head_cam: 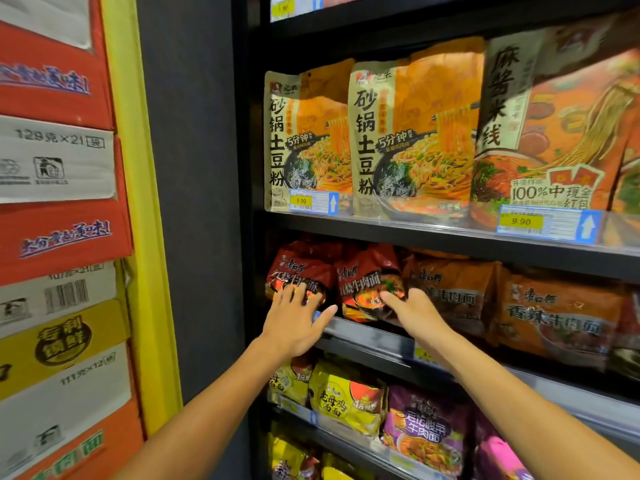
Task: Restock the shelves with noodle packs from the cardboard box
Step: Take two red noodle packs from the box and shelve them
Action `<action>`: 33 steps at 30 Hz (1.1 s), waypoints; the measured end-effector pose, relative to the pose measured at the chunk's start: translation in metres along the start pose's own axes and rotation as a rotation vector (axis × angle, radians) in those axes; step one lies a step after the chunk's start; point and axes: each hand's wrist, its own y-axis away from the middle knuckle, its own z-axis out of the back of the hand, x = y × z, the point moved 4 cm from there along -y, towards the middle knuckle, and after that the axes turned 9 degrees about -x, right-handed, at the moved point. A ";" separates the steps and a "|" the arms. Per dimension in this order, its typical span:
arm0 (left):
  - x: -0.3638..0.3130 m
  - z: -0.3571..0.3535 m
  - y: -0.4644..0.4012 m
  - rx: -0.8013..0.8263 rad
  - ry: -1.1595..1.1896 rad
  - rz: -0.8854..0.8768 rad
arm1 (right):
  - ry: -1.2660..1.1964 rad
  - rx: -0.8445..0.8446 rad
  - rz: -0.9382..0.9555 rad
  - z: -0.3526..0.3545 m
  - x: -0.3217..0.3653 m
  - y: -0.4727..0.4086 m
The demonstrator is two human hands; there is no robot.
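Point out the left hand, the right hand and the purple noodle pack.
left hand (298,320), head view, back of hand.
right hand (412,313), head view, back of hand.
purple noodle pack (426,427), head view, front face.

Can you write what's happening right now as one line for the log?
step: straightening red noodle packs | left hand: open, touching left red pack | right hand: open, touching next red pack | place: middle shelf

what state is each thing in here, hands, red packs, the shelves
left hand: open, fingers spread flat on the left red pack
right hand: open, fingers on the right red pack
left red pack: upright on the shelf, at its front edge
right red pack: upright beside it, touching
shelf above: full, tall orange packs upright
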 end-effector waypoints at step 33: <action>0.006 0.006 0.002 0.022 0.000 0.042 | 0.804 0.146 0.127 0.008 -0.005 -0.006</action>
